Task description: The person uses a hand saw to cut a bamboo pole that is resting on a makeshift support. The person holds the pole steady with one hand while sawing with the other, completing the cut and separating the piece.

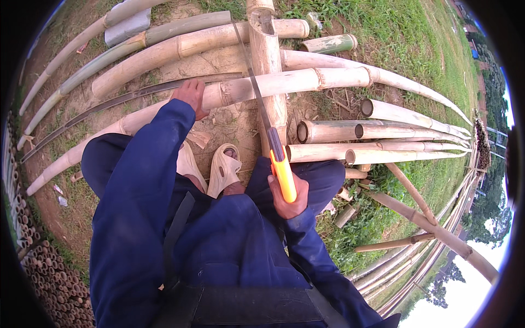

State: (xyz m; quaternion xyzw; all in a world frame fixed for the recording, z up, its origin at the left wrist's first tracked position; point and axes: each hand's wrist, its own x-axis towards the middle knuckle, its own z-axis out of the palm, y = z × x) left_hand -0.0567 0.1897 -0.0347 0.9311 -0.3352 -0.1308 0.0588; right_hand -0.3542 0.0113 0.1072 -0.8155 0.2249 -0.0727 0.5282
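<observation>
A long pale bamboo pole (290, 83) lies crosswise in front of me, over a thicker bamboo log (268, 56) that points away from me. My left hand (191, 97) grips this pole to the left of the log, its fingers bent over the top. In my right hand (290, 201) is a handsaw (283, 176), held by its orange handle. The thin blade slants away from me and crosses the pole above the log. Whether its teeth sit in a cut cannot be made out.
Several cut bamboo poles (333, 132) lie at the right, open ends toward me. More poles (158, 34) stretch out at the far left, near a dark narrow strip (109, 105). A short green bamboo piece (330, 44) rests beyond the log. Stacked bamboo (60, 287) fills the lower left.
</observation>
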